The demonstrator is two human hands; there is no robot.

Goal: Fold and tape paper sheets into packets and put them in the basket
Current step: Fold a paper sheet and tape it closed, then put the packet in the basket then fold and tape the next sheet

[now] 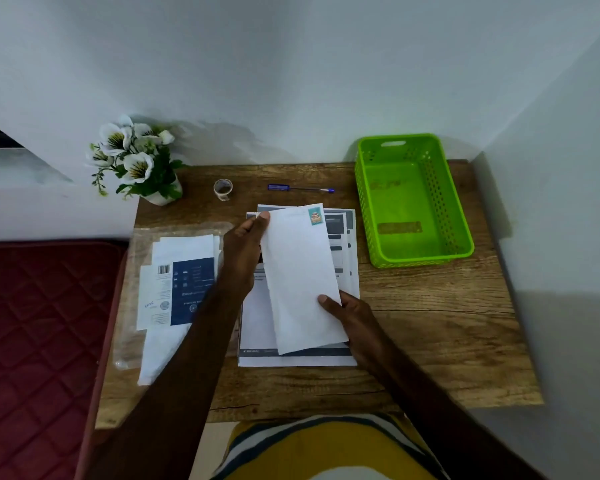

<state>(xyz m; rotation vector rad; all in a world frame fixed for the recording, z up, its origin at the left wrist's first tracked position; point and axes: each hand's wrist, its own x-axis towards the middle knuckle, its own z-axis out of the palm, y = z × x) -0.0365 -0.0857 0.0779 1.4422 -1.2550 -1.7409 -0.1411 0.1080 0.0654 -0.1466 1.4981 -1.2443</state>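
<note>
On the wooden desk [430, 323] against a white wall, the right hand [352, 318] and left hand [245, 249] pinch a folded white packet [300, 275] above the paper stack [257, 320]. Tape roll [223, 189] sits untouched; the green basket [466, 233] beyond holds no packets, so nearly everything looks left to do.

Both forearms were bare from the bottom edge of the frame up to the wrists, with no sleeve, watch, bracelet or ring showing on either. The left hand [244, 251] and the right hand [352, 315] wore no gloves, and the nails looked short and unpainted, though the blur made that hard to confirm. Below the arms, at the person's lap, lay a garment [329, 448] of mustard yellow crossed by curved stripes in white and dark navy.
</note>
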